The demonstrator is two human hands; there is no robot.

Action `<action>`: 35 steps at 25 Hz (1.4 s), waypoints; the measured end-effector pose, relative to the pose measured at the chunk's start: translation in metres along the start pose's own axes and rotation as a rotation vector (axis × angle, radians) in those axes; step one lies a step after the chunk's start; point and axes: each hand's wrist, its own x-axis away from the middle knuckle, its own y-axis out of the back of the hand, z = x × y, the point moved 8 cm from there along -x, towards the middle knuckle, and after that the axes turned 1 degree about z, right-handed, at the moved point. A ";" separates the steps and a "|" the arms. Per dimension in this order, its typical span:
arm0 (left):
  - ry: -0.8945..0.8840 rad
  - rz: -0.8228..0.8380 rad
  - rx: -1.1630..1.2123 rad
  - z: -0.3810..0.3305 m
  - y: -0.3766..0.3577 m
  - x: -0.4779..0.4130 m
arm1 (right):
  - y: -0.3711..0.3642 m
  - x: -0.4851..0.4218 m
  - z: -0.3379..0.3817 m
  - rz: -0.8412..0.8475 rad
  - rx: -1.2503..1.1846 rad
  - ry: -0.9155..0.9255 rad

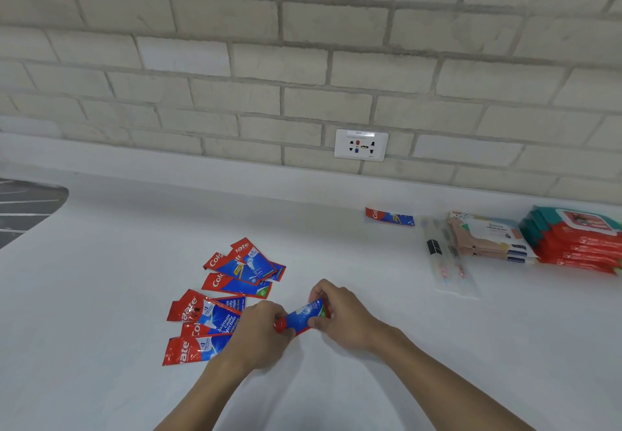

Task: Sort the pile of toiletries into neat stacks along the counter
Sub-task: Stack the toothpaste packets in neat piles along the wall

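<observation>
Both hands hold one red and blue toothpaste sachet (302,316) just above the white counter (101,279). My left hand (261,333) pinches its red end and my right hand (340,316) grips its other end. A loose pile of several similar toothpaste sachets (222,299) lies to the left of my hands, overlapping each other. One more toothpaste sachet (389,217) lies flat near the back wall on the right.
At the right, wrapped toothbrushes (446,259) lie side by side, next to a stack of pink tissue packs (489,240) and a stack of red and teal wet-wipe packs (575,242). A wall socket (361,144) sits above the counter. A dark surface (23,208) is at far left.
</observation>
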 end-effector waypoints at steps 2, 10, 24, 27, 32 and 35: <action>-0.035 -0.031 0.006 -0.005 0.003 -0.002 | 0.005 0.003 -0.004 -0.015 -0.063 -0.008; -0.129 -0.064 0.074 -0.041 0.018 -0.027 | 0.048 0.006 -0.023 -0.104 -0.178 -0.066; -0.199 -0.019 0.308 -0.133 0.012 -0.121 | 0.156 -0.015 -0.092 -0.303 -0.197 -0.209; -0.165 -0.050 0.352 -0.140 0.007 -0.145 | 0.172 -0.022 -0.109 -0.349 -0.192 -0.243; -0.110 -0.057 0.404 -0.149 -0.006 -0.175 | 0.194 -0.034 -0.129 -0.434 -0.127 -0.294; -0.056 -0.080 0.415 -0.149 -0.014 -0.193 | 0.201 -0.045 -0.134 -0.456 -0.087 -0.298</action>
